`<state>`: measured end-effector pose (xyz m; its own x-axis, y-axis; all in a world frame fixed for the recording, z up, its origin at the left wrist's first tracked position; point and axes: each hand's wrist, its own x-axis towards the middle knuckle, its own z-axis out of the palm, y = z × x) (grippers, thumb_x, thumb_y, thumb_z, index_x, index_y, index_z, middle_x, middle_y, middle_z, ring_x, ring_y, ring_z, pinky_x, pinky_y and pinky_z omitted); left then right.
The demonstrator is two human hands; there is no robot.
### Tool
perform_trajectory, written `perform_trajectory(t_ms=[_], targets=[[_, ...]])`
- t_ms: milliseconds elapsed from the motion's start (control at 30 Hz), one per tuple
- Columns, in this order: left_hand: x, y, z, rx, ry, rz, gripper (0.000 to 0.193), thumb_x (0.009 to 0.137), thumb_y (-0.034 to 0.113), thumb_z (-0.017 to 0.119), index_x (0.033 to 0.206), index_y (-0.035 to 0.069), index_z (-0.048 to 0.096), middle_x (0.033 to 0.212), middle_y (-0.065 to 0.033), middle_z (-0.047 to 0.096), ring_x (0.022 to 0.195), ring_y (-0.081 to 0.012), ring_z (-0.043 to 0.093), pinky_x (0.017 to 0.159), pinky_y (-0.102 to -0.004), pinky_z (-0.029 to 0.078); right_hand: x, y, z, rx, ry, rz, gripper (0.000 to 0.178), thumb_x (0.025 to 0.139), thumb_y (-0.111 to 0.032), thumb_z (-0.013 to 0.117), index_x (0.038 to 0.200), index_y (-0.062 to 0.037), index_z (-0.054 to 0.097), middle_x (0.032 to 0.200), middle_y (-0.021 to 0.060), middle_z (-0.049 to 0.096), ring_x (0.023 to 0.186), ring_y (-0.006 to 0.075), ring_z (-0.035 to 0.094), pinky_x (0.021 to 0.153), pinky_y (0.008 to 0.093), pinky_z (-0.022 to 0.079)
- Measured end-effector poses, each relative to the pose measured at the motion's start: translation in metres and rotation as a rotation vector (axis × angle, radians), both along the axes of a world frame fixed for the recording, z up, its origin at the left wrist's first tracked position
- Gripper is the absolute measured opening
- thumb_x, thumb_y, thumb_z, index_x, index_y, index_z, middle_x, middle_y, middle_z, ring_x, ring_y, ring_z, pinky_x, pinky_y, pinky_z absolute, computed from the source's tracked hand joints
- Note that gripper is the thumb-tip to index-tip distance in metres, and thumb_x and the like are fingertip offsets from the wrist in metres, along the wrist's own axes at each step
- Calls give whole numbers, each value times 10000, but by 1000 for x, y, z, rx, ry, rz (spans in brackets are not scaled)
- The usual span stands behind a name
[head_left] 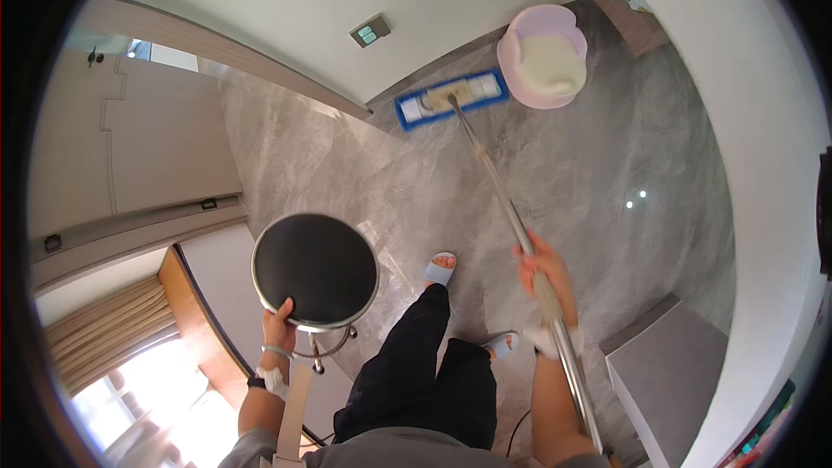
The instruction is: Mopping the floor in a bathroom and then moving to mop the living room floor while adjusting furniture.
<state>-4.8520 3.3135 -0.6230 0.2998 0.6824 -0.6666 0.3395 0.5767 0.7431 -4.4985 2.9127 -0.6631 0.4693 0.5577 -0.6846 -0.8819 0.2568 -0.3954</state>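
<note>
Your right hand [548, 270] holds the flat mop [493, 178], its pole [510, 208] slanting forward-left to the blue-fringed head [440, 101] beside the pink seat [548, 65]; your left hand [277, 328] grips the round black stool [316, 269].

Flat mop head [446, 99] lies on floor [624, 147] beside wall [295, 0], left of child's seat [544, 59]; round stool [316, 269] left of person's legs [407, 360], low cabinet [672, 364] right.
</note>
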Motion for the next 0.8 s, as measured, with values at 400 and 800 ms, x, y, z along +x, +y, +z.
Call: perform_trajectory(t_ms=[400,800], targets=[[40,7,27,11,-93,-67,429,833,78,671,1213,-29,502,1114,-142,625,1010,-263,633,868,-386,543,-33,-97,57,-382,-54,305,731,748,-23,660,1412,1,356,810,106,616,534,127,558,463,260,440],[264,-44,-122,-215,-482,-159,413,905,125,618,1270,-6,475,1269,-106,554,1158,-247,540,1025,-424,422,-268,-315,151,-836,217,-272,701,745,19,623,1398,-27,371,897,140,632,483,177,575,391,299,459]])
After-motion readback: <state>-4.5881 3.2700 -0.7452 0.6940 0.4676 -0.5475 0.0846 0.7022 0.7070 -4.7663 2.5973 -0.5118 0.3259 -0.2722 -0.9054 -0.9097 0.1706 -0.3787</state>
